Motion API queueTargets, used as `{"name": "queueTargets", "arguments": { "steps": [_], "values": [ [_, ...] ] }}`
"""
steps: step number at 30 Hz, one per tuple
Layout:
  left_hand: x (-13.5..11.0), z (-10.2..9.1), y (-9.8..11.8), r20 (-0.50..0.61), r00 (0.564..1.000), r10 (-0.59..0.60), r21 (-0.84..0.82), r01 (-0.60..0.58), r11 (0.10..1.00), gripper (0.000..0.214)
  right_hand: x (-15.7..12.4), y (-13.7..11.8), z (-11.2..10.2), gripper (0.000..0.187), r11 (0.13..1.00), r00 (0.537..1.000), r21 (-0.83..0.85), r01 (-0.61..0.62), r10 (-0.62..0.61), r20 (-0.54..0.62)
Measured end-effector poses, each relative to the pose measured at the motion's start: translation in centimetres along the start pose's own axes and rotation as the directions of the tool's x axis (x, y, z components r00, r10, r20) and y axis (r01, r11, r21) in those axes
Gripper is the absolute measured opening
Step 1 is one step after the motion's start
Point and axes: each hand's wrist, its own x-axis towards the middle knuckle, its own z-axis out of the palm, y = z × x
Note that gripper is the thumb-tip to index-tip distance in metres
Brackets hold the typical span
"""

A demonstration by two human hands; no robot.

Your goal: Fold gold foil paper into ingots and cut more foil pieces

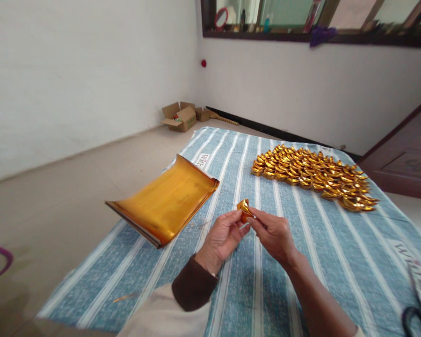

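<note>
Between my two hands, above the middle of the striped cloth, is a small folded gold foil paper ingot (pixel 244 207). My left hand (pixel 222 238) pinches it from the left with thumb and fingers. From the right, my right hand (pixel 272 232) has its thumb and fingertips closed on the same piece. Parts of the folded paper are hidden behind the fingertips. To the left of my hands lies a stack of gold foil sheets (pixel 164 201) with curled-up edges. Many finished-looking gold paper ingots (pixel 308 173) sit in close rows at the back right.
A blue and white striped cloth (pixel 231 159) covers the table. Black-handled scissors (pixel 414 318) lie at the right front edge. Open cardboard boxes (pixel 185 119) stand on the floor by the wall. A purple curved bar (pixel 7 255) shows at far left.
</note>
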Motion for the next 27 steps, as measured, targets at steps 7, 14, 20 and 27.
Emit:
{"name": "queueTargets", "arguments": {
  "steps": [7,14,20,27],
  "values": [
    [0.0,0.0,0.1,0.015,1.0,-0.026,0.024,0.025,0.999,0.013,-0.2,0.4,0.0,0.02,0.997,0.999,-0.064,0.033,-0.033,-0.007],
    [0.1,0.0,0.2,0.019,0.999,-0.036,0.014,0.036,0.999,0.015,-0.1,0.4,0.0,0.021,0.994,0.998,-0.084,0.069,-0.068,0.012],
    [0.2,0.0,0.1,0.001,1.0,-0.018,-0.004,0.018,1.0,0.016,0.0,-0.4,-0.1,0.018,0.992,0.994,-0.1,0.08,-0.086,-0.061],
    [0.1,-0.1,0.1,0.014,0.999,-0.032,0.0,0.032,0.999,0.016,0.2,-0.7,-0.3,0.026,0.991,0.996,-0.104,0.084,-0.085,-0.011]
  ]
}}
